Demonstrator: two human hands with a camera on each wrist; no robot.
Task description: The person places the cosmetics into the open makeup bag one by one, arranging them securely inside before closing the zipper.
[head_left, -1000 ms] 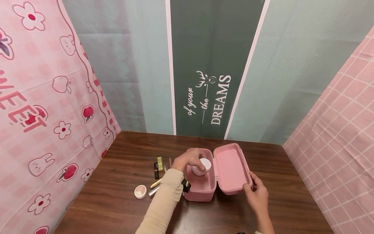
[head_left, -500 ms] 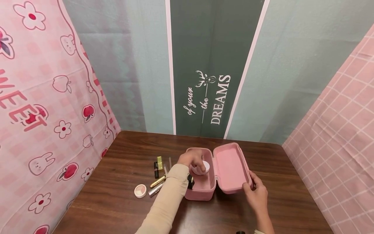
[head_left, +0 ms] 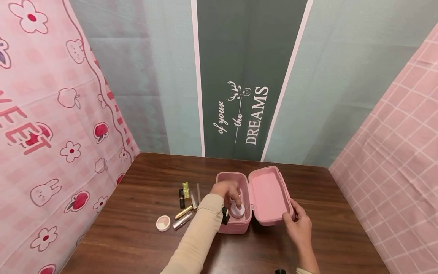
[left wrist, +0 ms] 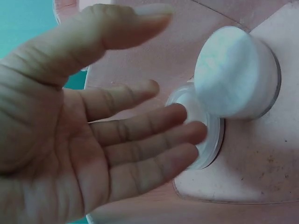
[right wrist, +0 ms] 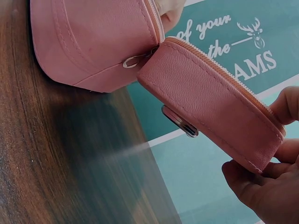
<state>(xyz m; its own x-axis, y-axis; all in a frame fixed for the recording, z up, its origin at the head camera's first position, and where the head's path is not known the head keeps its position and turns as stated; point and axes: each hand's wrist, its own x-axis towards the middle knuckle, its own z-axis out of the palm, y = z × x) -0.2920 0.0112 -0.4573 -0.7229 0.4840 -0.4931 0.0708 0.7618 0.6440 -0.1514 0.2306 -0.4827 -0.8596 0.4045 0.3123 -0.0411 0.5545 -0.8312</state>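
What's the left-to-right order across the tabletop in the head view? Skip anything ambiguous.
Compact → black tube → yellow item → pencil → left hand → open lid → right hand, at the lid's edge.

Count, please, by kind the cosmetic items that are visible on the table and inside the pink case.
Round containers inside the pink case: 2
Black tube, gold tube, silver tube, slim pale tube: 4
Round compact: 1
Yellow case: 1
Thin stick: 1
Total: 9
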